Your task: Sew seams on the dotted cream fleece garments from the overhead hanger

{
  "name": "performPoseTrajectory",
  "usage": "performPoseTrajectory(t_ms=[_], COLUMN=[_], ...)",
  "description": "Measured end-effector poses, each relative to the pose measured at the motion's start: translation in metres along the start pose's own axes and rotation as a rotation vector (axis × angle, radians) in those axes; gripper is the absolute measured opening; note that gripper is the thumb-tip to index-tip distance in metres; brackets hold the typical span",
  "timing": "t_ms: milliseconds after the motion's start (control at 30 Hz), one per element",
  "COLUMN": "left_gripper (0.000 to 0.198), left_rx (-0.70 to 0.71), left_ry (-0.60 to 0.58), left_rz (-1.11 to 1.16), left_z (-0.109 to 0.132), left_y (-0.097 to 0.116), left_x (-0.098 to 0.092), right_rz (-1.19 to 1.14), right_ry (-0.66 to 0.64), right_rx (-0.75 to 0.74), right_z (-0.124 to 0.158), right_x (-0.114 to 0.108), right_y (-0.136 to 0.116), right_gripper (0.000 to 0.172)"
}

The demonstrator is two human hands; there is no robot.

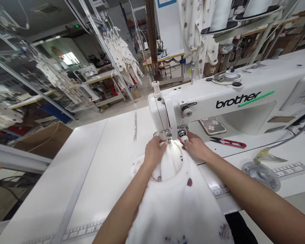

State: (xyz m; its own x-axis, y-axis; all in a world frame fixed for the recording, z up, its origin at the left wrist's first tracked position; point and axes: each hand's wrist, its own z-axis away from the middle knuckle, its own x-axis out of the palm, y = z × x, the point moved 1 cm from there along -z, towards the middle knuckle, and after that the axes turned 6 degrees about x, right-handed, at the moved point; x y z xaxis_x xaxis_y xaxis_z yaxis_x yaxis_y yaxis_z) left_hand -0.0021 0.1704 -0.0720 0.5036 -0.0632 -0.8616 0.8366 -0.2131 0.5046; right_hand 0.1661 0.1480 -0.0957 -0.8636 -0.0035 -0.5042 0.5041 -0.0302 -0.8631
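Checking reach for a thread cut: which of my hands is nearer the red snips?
Right. The right hand is on the white fabric beside the presser foot, the red snips lying to its right; the left hand is across the foot, farther off.

A tall dark brown wooden post [151, 34] stands in the middle of the room, with a white wall [169, 27] behind it. Long tables with pale wooden tops [101, 78] stand on the light grey floor [114, 109]. White spotted clothes [122, 56] hang from slanted metal rails [99, 38]. A brown cardboard box [40, 139] sits at the left.
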Motion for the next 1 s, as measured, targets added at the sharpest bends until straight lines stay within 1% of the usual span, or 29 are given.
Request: performPoseTrajectory(t_ms=[267,433,500,600,733,833,900,933,967,1000], left_gripper=[0.012,0.010,0.012,0.018,0.023,0.017,0.013,0.015,0.017,0.018], left_rx=[0.014,0.021,0.037,0.067,0.079,0.050,0.023,0.010,0.008,0.005], left_ry=[-0.009,-0.013,-0.016,-0.025,-0.037,-0.058,-0.071,-0.085,-0.124,-0.183], left_rz=[0.043,0.065,0.073,0.077,0.055,0.021,0.000,-0.008,0.013,0.082], left_z=[0.004,0.006,0.007,0.008,0.015,0.027,0.040,0.050,0.064,0.082], left_y=[0.001,0.000,0.000,0.000,0.006,0.018,0.024,0.025,0.026,0.027], left_x=[-0.002,-0.003,-0.004,-0.006,-0.009,-0.013,-0.021,-0.028,-0.035,-0.043], right_rz=[0.001,0.032,0.099,0.271,0.416,0.507,0.541,0.553,0.520,0.446], right_ry=[-0.039,-0.075,-0.088,-0.083,-0.066,-0.070,-0.099,-0.112,-0.114,-0.102], right_rx=[0.038,0.005,-0.003,-0.009,-0.102,-0.197,-0.260,-0.281,-0.316,-0.378], right_z=[0.001,0.002,0.003,0.004,0.006,0.016,0.024,0.027,0.031,0.038], right_x=[-0.001,-0.003,-0.003,-0.001,-0.002,-0.003,-0.001,0.001,0.004,0.008], right_y=[-0.002,-0.003,-0.005,-0.009,-0.016,-0.016,-0.010,-0.007,-0.006,-0.008], right_gripper=[0.012,0.016,0.020,0.026,0.020,0.013,0.018,0.019,0.017,0.017])
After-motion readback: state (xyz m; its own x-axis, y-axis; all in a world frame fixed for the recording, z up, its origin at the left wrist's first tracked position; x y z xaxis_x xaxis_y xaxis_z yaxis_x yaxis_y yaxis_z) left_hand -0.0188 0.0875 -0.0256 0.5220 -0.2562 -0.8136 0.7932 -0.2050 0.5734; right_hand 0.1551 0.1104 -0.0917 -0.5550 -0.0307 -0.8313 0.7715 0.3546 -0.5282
